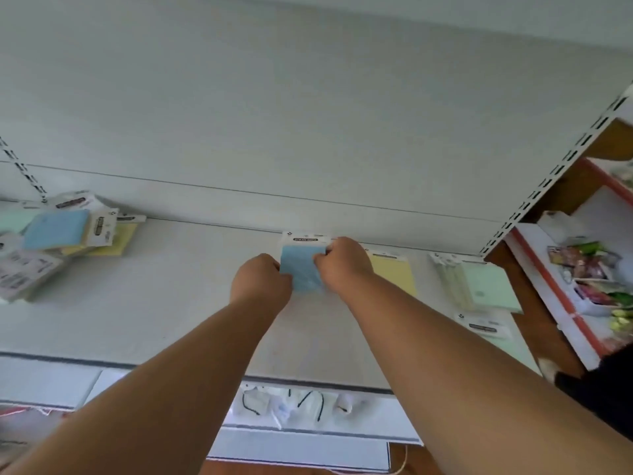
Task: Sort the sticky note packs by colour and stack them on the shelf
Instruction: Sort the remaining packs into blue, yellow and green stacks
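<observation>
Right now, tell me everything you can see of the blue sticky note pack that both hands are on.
The blue sticky note pack is a pale blue square block with a white header card on its far end carrying a dark label. It looks like paper in clear wrap. It sits on the white shelf, its header against the back panel, left of a yellow pack. The left hand grips its left edge and the right hand grips its right edge, covering both sides.

Blue pack (303,265), frame centre: header card reads "STICKY NOTE", roughly legible. Other packs' black labels, left pile (61,234) & lower right, too blurred to read.
</observation>
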Action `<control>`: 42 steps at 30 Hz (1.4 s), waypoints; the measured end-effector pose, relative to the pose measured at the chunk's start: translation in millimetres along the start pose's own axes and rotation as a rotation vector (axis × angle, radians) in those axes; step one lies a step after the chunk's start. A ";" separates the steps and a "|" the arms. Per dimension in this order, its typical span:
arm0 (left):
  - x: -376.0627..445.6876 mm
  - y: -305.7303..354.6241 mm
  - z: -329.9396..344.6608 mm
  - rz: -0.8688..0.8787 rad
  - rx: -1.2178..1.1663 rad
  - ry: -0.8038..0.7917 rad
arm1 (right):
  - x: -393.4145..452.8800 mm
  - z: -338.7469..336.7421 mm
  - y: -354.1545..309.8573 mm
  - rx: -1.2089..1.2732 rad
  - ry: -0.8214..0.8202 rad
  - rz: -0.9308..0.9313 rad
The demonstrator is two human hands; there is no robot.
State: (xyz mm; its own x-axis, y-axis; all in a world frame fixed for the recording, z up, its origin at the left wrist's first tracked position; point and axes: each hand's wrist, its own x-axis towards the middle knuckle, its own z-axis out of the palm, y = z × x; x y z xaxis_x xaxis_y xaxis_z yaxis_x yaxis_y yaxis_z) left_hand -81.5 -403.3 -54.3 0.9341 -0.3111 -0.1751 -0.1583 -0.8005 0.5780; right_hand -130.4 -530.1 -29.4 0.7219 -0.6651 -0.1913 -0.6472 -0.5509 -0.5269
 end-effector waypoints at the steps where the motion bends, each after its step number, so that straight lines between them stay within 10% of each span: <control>1: 4.0 1.5 1.7 -0.017 0.036 0.014 | 5.9 3.7 -1.4 -0.041 -0.009 0.021; 13: -8.9 -44.8 -25.8 -0.068 0.009 0.158 | 1.4 47.5 -56.4 -0.031 0.054 -0.188; 23: 43.4 -187.8 -186.3 -0.221 -0.169 0.376 | -29.4 154.7 -232.3 0.172 -0.119 -0.364; 33: 69.5 -243.6 -221.2 -0.224 -0.406 0.054 | -25.7 206.3 -304.9 0.296 -0.151 0.033; 38: 73.6 -243.4 -223.0 -0.213 -0.613 0.059 | -36.0 180.7 -292.6 0.523 -0.018 -0.069; 42: 75.8 -226.2 -219.7 -0.118 -0.725 -0.007 | -48.3 143.0 -253.1 0.824 -0.285 -0.123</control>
State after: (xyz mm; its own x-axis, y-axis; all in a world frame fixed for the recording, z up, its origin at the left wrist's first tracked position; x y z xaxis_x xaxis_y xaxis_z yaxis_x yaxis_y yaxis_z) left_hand 95.4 -133.2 -23.2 0.9293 -0.2492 -0.2726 0.1971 -0.2896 0.9366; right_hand 33.6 -286.4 -5.3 0.8799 -0.4127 -0.2353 -0.2576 0.0016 -0.9662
